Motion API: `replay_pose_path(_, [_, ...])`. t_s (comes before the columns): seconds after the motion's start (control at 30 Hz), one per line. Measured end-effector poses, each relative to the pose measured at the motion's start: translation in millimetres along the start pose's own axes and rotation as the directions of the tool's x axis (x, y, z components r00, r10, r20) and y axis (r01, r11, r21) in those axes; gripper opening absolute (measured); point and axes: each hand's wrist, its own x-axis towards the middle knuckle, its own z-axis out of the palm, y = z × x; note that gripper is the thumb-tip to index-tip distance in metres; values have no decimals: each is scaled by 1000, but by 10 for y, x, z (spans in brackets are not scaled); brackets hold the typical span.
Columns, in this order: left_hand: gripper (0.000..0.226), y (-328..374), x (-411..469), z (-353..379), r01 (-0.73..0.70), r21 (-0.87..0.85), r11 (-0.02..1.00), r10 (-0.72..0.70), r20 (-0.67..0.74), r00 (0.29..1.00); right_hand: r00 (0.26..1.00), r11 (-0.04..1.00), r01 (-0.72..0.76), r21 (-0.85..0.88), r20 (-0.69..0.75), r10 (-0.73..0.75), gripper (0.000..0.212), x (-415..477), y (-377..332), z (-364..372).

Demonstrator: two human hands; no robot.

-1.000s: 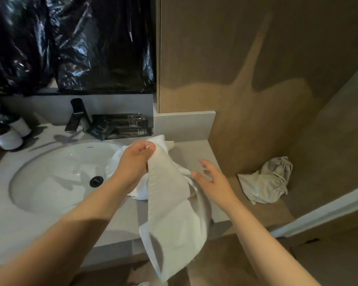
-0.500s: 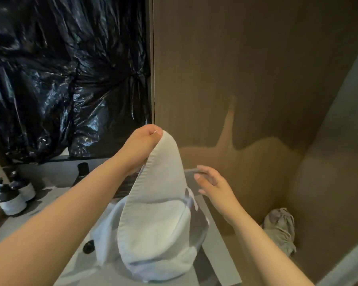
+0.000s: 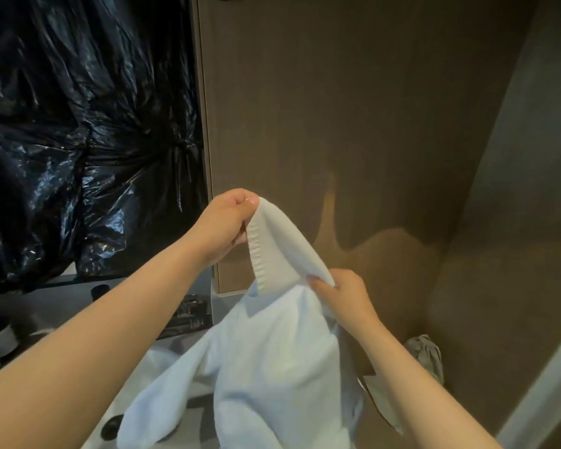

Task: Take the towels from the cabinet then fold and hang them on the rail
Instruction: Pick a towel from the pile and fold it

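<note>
- Brown wood-grain wall panelling [image 3: 353,108] fills the background, with a crinkled, glossy black plastic sheet [image 3: 78,140] covering the area to its left.
- Below them runs a grey table [image 3: 381,406] with a white basin set into it; the basin's round black drain [image 3: 110,427] shows at the bottom edge.
- A white terry towel with a ribbed hem [image 3: 272,351] is held up in the air above the table, in front of the panelling.
- The left hand [image 3: 222,226] is the higher one. Its fingers are curled tight and pinch the towel's top corner at the hem.
- The right hand [image 3: 340,293] is lower and to the right. Its thumb and fingers pinch the towel's upper edge, and a short stretch of cloth slopes between the two grips.
- From those grips the towel hangs in loose folds between the forearms, over the basin, and its lower end runs out of view.
- At the back of the table stand a black tap [image 3: 99,291] and a dark tray of sachets [image 3: 188,314], both partly hidden by the left forearm.
- A crumpled grey-beige cloth [image 3: 426,351] lies well apart on the right, on a brown ledge by the wall.
</note>
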Motion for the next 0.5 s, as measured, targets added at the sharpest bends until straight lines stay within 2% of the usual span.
replay_pose_path(0.07, [24, 13, 59, 54, 14, -71, 997, -15, -6, 1000, 978, 985, -84, 153, -175, 111, 38, 58, -66, -191])
replay_pose_path(0.17, [22, 52, 135, 204, -9, -113, 994, 7, -14, 1000, 894, 945, -86, 317, -394, 214, 30, 142, -238, -468])
replay_pose_path(0.23, [21, 87, 172, 284, -39, -168, 985, 34, -38, 999, 861, 942, -15, 336, -475, 183, 28, 124, -341, -526])
replay_pose_path(0.27, [20, 84, 194, 292, -48, -206, 977, 38, -52, 998, 868, 949, 16, 315, -475, 143, 27, 84, -369, -506])
replay_pose_path(0.3, [20, 65, 218, 275, -46, -235, 971, 30, -68, 997, 890, 955, 30, 294, -443, 108, 23, 30, -376, -452])
replay_pose_path(0.37, [20, -42, 234, 194, -8, -198, 980, -15, -112, 994, 961, 967, -11, 254, -265, 81, 12, -88, -297, -274])
replay_pose_path(0.43, [22, -256, 204, 73, 37, 56, 998, -27, -183, 983, 995, 969, -97, 227, 33, 92, 12, -202, -125, -63])
replay_pose_path(0.5, [21, -522, 127, -55, 45, 344, 938, 27, -202, 979, 926, 961, -204, 186, 356, 128, 23, -332, 41, 143])
